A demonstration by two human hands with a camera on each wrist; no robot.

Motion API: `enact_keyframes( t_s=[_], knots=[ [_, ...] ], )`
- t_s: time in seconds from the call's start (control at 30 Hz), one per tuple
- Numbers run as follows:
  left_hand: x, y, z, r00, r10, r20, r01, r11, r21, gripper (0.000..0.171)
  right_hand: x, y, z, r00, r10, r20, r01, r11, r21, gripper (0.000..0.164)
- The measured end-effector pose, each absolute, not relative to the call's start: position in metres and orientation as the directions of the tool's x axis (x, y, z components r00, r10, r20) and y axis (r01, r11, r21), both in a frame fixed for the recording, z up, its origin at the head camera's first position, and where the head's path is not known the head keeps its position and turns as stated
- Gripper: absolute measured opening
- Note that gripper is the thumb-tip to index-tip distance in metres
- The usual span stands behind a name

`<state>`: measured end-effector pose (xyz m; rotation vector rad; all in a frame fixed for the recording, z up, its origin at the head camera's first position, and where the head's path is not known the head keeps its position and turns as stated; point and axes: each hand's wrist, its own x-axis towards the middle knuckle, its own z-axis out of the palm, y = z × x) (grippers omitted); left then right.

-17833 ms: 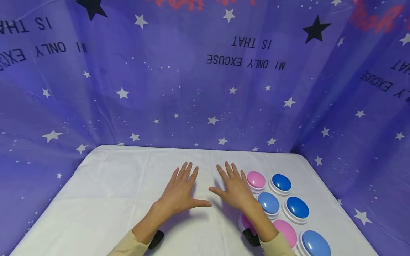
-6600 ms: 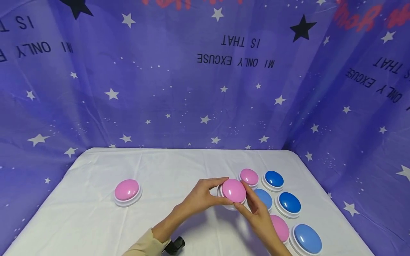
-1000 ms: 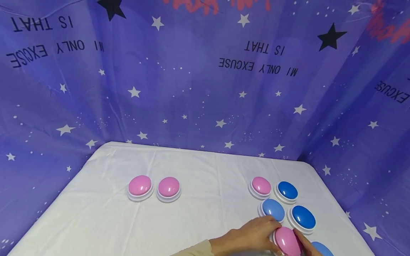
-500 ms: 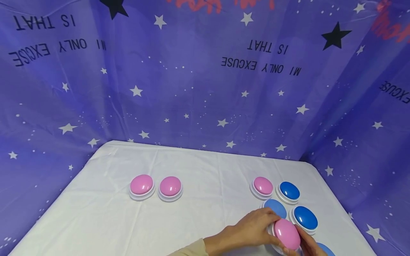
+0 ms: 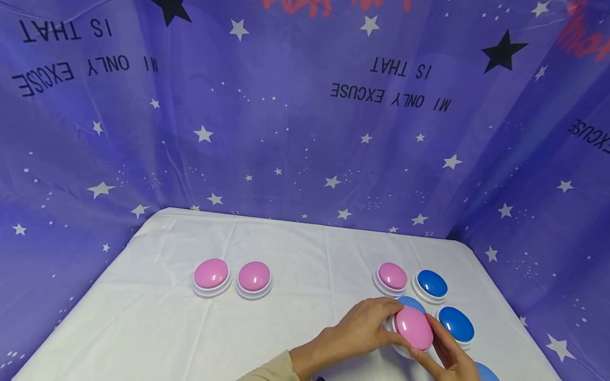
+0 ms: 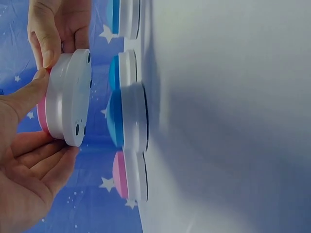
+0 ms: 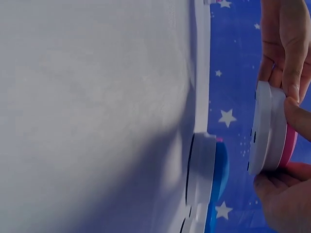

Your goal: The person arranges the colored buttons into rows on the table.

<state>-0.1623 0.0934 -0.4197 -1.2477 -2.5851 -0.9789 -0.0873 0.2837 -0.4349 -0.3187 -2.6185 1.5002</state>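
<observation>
Both hands hold a round push button (image 5: 414, 329) with a pink dome and white base, raised off the table at the right. My left hand (image 5: 357, 328) grips its left side; my right hand (image 5: 450, 354) pinches its right side with thumb and fingers. The left wrist view shows daylight between its white base (image 6: 73, 102) and the buttons below. Beneath and behind it sits a light blue button (image 5: 410, 302), partly hidden. Beyond that stand a pink button (image 5: 393, 275) and a dark blue button (image 5: 432, 283). Another dark blue button (image 5: 456, 324) is right of my hands.
Two pink buttons, a left one (image 5: 211, 273) and a right one (image 5: 254, 276), stand side by side on the white-covered table (image 5: 190, 333) at the left. A light blue button (image 5: 487, 372) is cut off at the lower edge. A purple star-patterned curtain (image 5: 295, 132) encloses the table.
Both hands, bare at first, held a second pink button earlier; it now stands beside the first at the left. Over the last second they have lifted a third pink button up and slightly left.
</observation>
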Motion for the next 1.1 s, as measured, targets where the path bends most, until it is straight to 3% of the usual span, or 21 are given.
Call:
enact_keyframes(
  t_s=[0.1, 0.27, 0.7, 1.1],
  knots=[
    [-0.166, 0.087, -0.420, -0.653, 0.650, 0.389, 0.740, 0.437, 0.512, 0.051, -0.091, 0.279, -0.431, -0.981, 0.192, -0.013, 0.110, 0.499, -0.860, 0.089],
    [-0.172, 0.074, -0.421, -0.655, 0.614, 0.441, 0.741, 0.404, 0.536, 0.052, -0.099, 0.268, -0.431, -0.987, 0.126, 0.100, -0.026, 0.488, -0.872, 0.078],
    [-0.187, 0.029, -0.431, -0.737, 0.463, 0.493, 0.669, 0.389, 0.634, 0.048, -0.138, 0.234, -0.439, -0.948, -0.062, 0.311, -0.312, 0.357, -0.880, 0.067],
    [-0.203, -0.019, -0.433, -0.838, 0.359, 0.412, 0.540, 0.426, 0.726, 0.051, -0.183, 0.193, -0.444, -0.942, -0.193, 0.275, -0.316, 0.230, -0.920, 0.066]
  ],
)
